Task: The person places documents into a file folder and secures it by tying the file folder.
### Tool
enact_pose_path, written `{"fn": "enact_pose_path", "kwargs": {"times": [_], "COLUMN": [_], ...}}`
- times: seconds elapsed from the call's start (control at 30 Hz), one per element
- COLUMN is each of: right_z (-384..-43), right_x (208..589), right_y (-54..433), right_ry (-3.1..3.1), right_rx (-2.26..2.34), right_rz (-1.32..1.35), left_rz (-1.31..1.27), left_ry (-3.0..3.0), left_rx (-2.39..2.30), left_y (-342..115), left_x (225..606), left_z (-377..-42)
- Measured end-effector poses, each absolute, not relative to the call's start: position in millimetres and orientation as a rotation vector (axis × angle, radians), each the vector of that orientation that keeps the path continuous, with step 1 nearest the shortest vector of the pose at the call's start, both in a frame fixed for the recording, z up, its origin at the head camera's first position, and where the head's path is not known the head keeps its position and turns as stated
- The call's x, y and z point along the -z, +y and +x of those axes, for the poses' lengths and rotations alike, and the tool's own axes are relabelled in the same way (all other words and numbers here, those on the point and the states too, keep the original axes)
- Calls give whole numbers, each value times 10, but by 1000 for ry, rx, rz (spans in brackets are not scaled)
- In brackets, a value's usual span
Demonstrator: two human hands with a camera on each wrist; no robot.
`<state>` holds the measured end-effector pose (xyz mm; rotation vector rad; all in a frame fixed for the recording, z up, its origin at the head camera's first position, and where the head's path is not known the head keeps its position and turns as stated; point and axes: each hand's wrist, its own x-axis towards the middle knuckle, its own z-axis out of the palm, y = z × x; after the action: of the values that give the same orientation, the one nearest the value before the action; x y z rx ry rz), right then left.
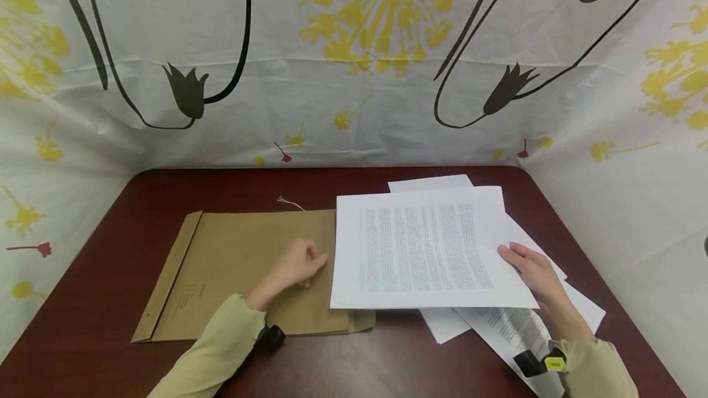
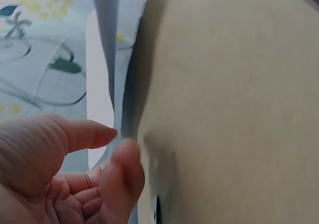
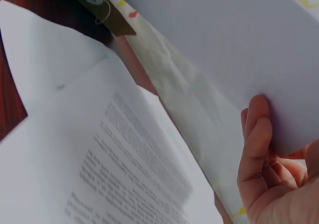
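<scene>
My right hand [image 1: 533,269] pinches a printed sheet of paper [image 1: 426,250] near its right edge, thumb on top and fingers beneath. The sheet is held above other papers, and its left end covers the right end of a brown paper envelope [image 1: 249,263]. In the right wrist view, the fingers [image 3: 256,134] press the sheet's underside [image 3: 214,40]. Over the right part of the envelope hovers my left hand [image 1: 295,261], its fingers loosely bent. The left wrist view has the thumb [image 2: 92,134] and forefinger apart with nothing between them, close to the envelope [image 2: 224,104].
Loose printed sheets [image 1: 503,330] lie overlapping on the right of the dark red table [image 1: 420,361]. A white string [image 1: 290,203] sticks out behind the envelope. Flower-patterned cloth [image 1: 310,103] hangs around the back and sides.
</scene>
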<state>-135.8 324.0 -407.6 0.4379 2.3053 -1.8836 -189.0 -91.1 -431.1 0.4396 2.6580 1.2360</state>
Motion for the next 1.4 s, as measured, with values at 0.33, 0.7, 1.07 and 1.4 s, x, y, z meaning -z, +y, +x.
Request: {"fn": "enact_pose_path", "kwargs": {"times": [0.33, 0.7, 1.07, 1.4], "right_z": [-1293, -1220, -1236, -1320], "right_x": [4106, 4068, 4133, 4192], "right_y": [3371, 3524, 3488, 3382], "right_ry": [2335, 2377, 2492, 2500], "right_rx": [1797, 1839, 1716, 1687], "right_rz": [483, 455, 444, 419], "left_rz": [588, 521, 604, 578], "left_ry": [2864, 2840, 2833, 2881], "left_rx": [-937, -743, -802, -863], "left_y": [-674, -572, -521, -552], "left_x": [4358, 4301, 4299, 4130], "left_z": [-1885, -1853, -1797, -1701]}}
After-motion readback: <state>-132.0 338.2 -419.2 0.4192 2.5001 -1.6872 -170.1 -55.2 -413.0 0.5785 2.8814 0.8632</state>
